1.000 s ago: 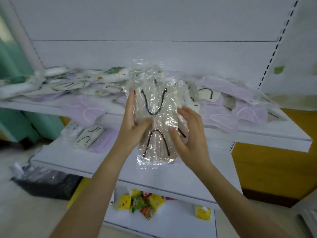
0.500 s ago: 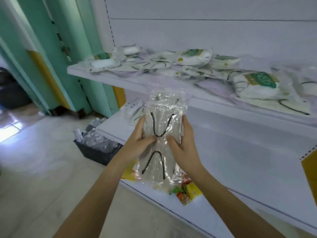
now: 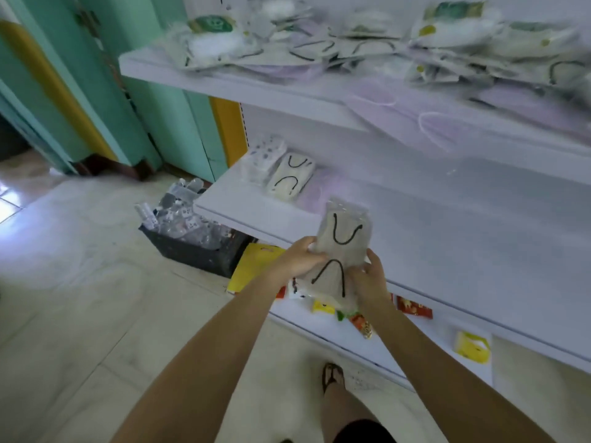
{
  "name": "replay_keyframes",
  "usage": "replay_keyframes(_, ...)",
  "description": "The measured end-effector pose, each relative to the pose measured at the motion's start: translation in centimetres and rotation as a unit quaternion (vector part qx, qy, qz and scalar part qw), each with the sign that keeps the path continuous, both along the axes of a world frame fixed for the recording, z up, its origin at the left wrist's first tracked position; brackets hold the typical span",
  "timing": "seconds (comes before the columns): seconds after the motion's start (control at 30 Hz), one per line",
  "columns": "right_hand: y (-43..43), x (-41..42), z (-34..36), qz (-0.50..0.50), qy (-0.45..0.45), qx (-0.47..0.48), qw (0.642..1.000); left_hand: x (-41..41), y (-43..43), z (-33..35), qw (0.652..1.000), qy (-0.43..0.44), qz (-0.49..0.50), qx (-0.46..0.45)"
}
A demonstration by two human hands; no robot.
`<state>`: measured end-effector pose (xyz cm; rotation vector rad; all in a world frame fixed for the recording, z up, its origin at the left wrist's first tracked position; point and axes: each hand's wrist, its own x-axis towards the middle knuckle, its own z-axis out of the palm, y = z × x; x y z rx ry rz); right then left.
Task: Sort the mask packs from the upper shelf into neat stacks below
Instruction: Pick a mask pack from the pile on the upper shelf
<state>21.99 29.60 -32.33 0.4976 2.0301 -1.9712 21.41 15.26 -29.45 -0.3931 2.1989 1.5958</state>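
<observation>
So I had one clear mask pack point(image 3: 343, 247) gripped between both hands, held upright right at the front edge of the lower shelf point(image 3: 447, 225), towards its left half. My left hand point(image 3: 300, 260) had its fingers curled onto the pack's left edge, and my right hand point(image 3: 367, 276) was clamped on the lower right edge the same way. Inside the plastic was a greyish mask with black ear loops showing through. Further back on that shelf, near its left end, lay a white pack with black loops point(image 3: 289, 179). A spotted pack point(image 3: 263, 158) sat just beside it on the left, and there was something pale purple on its right, too blurry to call. Above the lower shelf, the upper shelf point(image 3: 224, 81) was heaped with a messy pile of mask packs point(image 3: 383, 43). Below the lower shelf, the bottom shelf point(image 3: 415, 340) had a few snack packets point(image 3: 359, 321) scattered on it. Off the lower shelf's left end, a black crate point(image 3: 192, 251) of clear plastic bits stood on the floor.
</observation>
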Motion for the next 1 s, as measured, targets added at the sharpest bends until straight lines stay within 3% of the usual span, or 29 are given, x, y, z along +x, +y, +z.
replay_keyframes(0.2, 0.9, -11.2, -4.3, -0.052, 0.012, 0.076, 0.996, -8.7, 0.7, -6.5, 0.998, -0.017, -0.035, -0.049)
replay_keyframes(0.3, 0.9, -17.6, -7.7, -0.054, -0.005, 0.115, 0.992, -13.9, -0.6, -9.5, 0.980, 0.054, -0.076, -0.175)
replay_keyframes(0.5, 0.8, -25.3, -13.0, -0.044, -0.061, 0.167, 0.983, -20.4, -3.6, -14.5, 0.877, 0.198, -0.220, -0.378)
replay_keyframes(0.73, -1.2, -30.4, -15.0, -0.006, -0.031, 0.223, 0.974, -25.8, -3.9, -18.5, 0.750, 0.247, -0.322, -0.522)
replay_keyframes(0.8, -1.5, -30.6, -15.6, 0.028, -0.016, 0.260, 0.965, -25.9, -3.9, -19.5, 0.744, 0.255, -0.328, -0.524)
replay_keyframes(1.0, -2.1, -29.9, -15.7, 0.023, -0.033, 0.279, 0.959, -25.6, -4.2, -18.1, 0.769, 0.268, -0.315, -0.488)
